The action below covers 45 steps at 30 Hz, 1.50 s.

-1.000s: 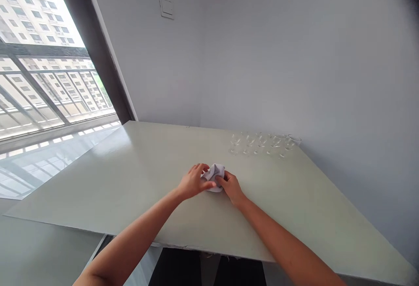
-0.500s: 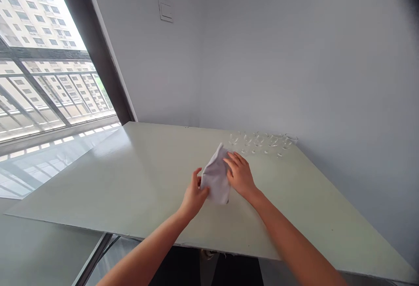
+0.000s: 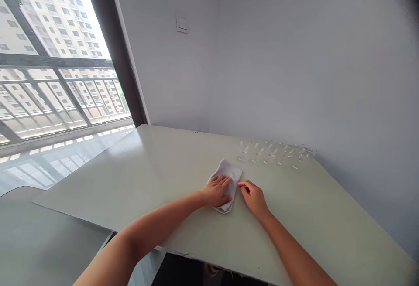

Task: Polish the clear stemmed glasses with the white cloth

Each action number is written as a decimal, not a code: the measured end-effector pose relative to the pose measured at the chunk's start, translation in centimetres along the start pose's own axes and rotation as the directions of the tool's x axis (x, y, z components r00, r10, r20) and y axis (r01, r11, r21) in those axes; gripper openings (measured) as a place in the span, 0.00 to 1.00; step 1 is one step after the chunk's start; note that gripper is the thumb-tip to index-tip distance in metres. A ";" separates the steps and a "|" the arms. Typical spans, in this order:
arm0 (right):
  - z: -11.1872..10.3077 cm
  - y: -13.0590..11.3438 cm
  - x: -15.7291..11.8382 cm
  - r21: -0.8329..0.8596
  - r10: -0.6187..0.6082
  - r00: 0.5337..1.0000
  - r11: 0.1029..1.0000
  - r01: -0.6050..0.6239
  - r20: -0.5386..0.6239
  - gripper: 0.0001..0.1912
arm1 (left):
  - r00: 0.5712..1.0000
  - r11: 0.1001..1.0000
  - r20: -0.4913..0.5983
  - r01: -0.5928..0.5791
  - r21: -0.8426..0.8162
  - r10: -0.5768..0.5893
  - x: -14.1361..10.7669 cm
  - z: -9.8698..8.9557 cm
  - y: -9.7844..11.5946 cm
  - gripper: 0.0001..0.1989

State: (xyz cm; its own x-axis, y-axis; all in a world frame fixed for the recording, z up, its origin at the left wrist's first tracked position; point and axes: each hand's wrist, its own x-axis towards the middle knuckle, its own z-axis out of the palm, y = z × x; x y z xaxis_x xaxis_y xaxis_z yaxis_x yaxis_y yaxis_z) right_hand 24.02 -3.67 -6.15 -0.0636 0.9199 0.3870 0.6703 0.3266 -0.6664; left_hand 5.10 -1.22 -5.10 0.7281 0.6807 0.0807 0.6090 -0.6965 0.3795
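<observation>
A white folded cloth lies on the pale green table, near the middle of the view. My left hand rests flat on top of it, palm down with the fingers stretched out. Just right of the cloth is my right hand, its fingers curled and its index fingertip close to the cloth's edge. Whether that fingertip touches the cloth, or the curled fingers hold anything, is too small to tell.
Several clear stemmed glasses stand in a row at the table's back right, near the grey wall. A large window is on the left. The table's front edge runs just before my legs.
The cloth, held up between both hands before, now lies on the table. My left hand has flattened onto it; my right hand has let go and moved to its right. The view has shifted left.
</observation>
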 end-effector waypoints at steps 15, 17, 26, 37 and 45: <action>-0.2 0.0 -0.3 0.137 0.196 0.974 0.968 -0.211 0.118 0.13 | 0.761 0.790 -0.242 0.611 -0.046 -0.602 -4.6 -10.2 -18.4 0.23; -0.2 0.0 -0.3 0.130 0.190 0.973 0.970 -0.207 0.133 0.13 | 0.669 0.702 -0.260 0.710 -0.055 -0.696 -8.0 -12.0 -20.2 0.23; -0.4 -0.9 -0.3 0.240 0.177 0.974 0.948 -0.208 0.144 0.12 | 0.264 0.292 -0.359 0.956 -0.025 -0.895 -22.7 -14.9 -23.0 0.26; -2.3 -4.5 0.3 0.621 0.334 0.942 0.744 -0.247 -0.026 0.09 | 0.613 0.636 -0.394 0.767 0.088 -0.685 -18.3 -5.9 -12.8 0.24; 0.3 -8.5 -0.6 0.279 -0.008 0.995 0.960 -0.019 0.095 0.14 | 0.737 0.475 -0.201 0.181 -0.861 -0.645 -8.7 -1.2 0.9 0.22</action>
State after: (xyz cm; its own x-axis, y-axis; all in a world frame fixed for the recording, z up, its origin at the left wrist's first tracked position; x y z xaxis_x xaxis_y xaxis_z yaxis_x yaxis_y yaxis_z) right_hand 18.14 -6.95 -0.92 -0.1393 0.9337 0.3298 0.4385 0.3568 -0.8249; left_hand -1.00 -7.50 -4.36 0.0809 0.9967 0.0000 0.1501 -0.0122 0.9886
